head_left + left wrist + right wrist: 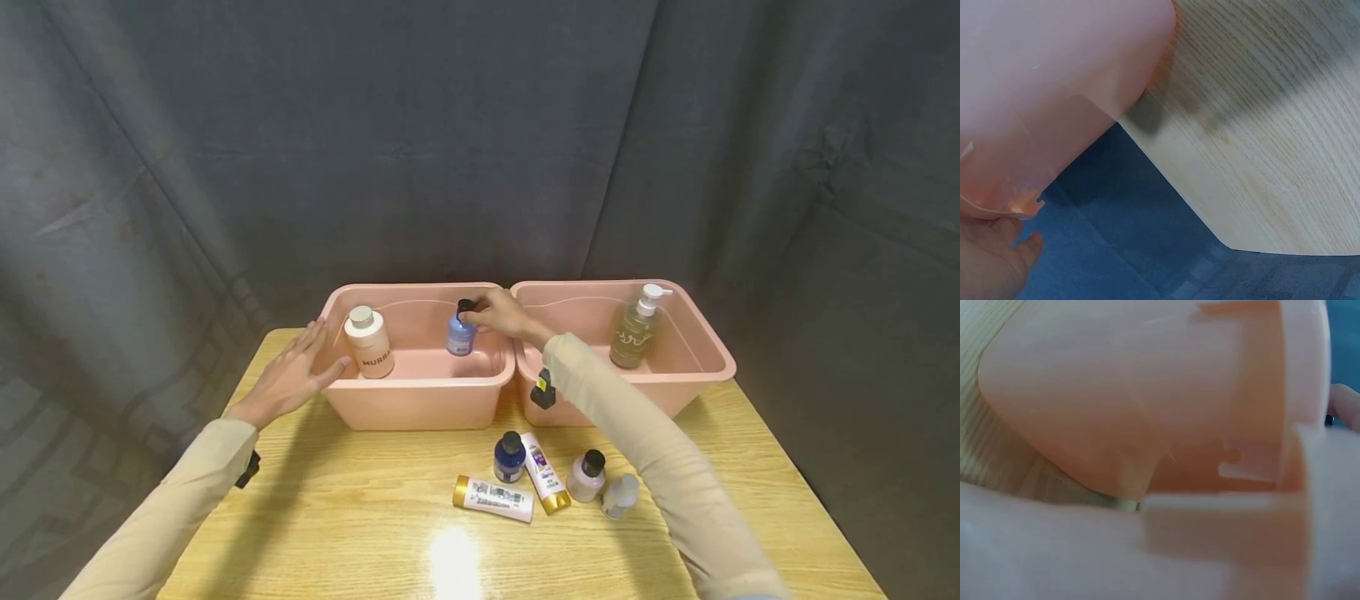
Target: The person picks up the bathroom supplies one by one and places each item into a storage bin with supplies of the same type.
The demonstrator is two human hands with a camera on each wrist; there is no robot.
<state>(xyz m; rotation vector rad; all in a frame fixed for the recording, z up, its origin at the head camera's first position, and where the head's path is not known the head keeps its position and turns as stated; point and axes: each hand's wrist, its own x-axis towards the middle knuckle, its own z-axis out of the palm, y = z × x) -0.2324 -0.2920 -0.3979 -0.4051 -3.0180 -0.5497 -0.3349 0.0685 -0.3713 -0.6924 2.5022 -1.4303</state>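
Note:
My right hand [504,313] reaches into the left pink bin [420,407] and pinches a light blue bottle [461,337] by its black cap. The bottle is upright near the bin's right end. My left hand [292,373] rests on the bin's left rim with its fingers extended; in the left wrist view that hand [991,259] shows at the rim's corner. Close to it, inside the bin, a large white bottle [371,354] leans slightly. In the right wrist view the bin walls hide most of the right hand [1345,406].
A right pink bin [675,385] adjoins the left one and holds a green pump bottle [632,340]. In front lie two gold-capped tubes [498,500], with a dark blue bottle [508,463], a pale black-capped bottle [585,482] and a small greyish bottle [619,498] on the wooden table [360,517].

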